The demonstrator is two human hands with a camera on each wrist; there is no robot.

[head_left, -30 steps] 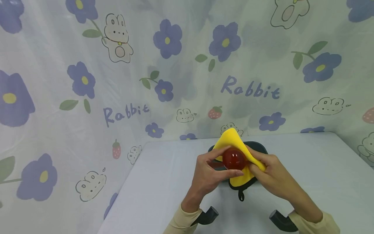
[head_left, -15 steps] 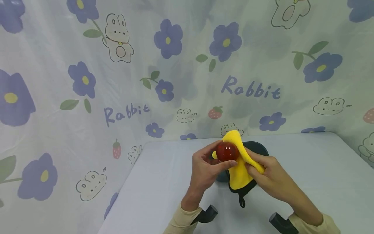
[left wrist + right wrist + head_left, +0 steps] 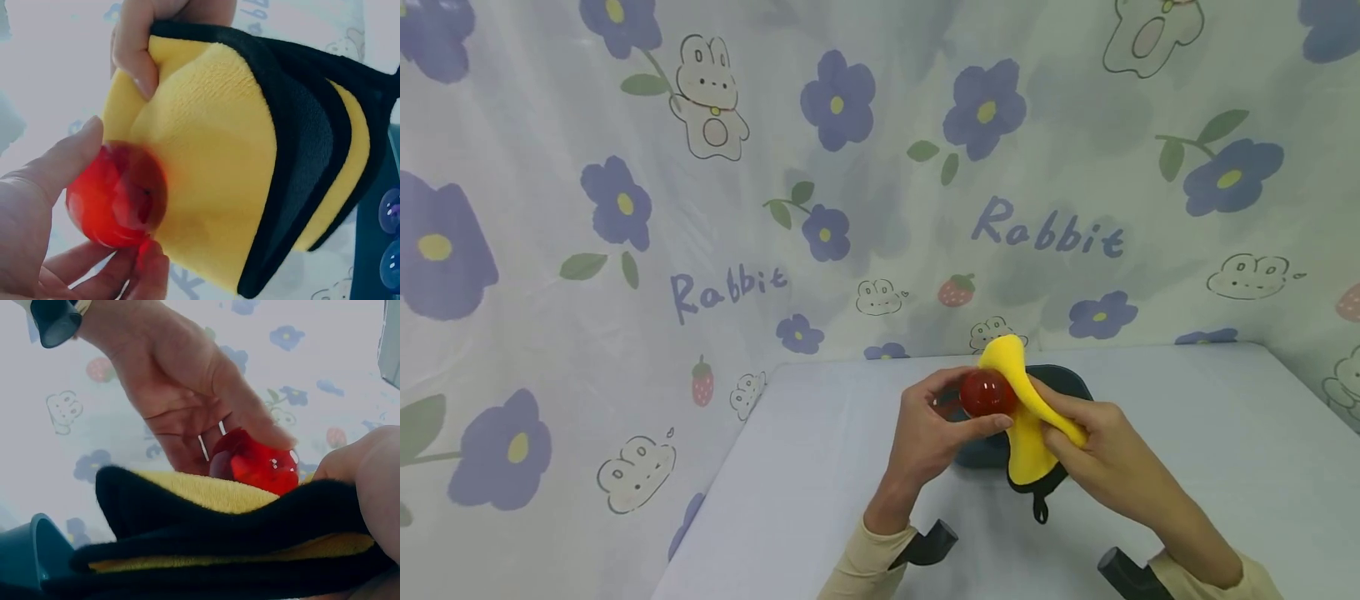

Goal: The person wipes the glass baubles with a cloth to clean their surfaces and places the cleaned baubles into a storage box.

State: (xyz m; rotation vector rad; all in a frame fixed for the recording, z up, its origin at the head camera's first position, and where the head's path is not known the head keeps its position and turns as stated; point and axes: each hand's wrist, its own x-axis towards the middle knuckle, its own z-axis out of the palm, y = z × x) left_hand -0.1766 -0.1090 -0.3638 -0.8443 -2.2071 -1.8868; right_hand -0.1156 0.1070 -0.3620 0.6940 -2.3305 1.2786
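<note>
A see-through red ball [image 3: 985,393] is pinched between the thumb and fingers of my left hand [image 3: 925,427], above the table. My right hand [image 3: 1101,446] grips a folded yellow cloth [image 3: 1028,454] with dark edging and a small hanging loop. The cloth's upper part leans against the ball's right side in the head view. Up close in the left wrist view, the glossy ball [image 3: 115,194] overlaps the yellow face of the cloth [image 3: 206,137]. From the right wrist, dark folds hide the ball's lower part [image 3: 262,467].
A dark teal bin [image 3: 981,454] stands on the white table [image 3: 820,467] behind and below the hands. At the left wrist view's right edge, shiny clear balls [image 3: 391,265] show against it. A curtain [image 3: 880,208] printed with flowers and rabbits hangs behind the table.
The ball has moved slightly left and up in my left hand. The cloth, earlier spread behind the ball on both sides, now lies mostly to its right, its loop end shifted right.
</note>
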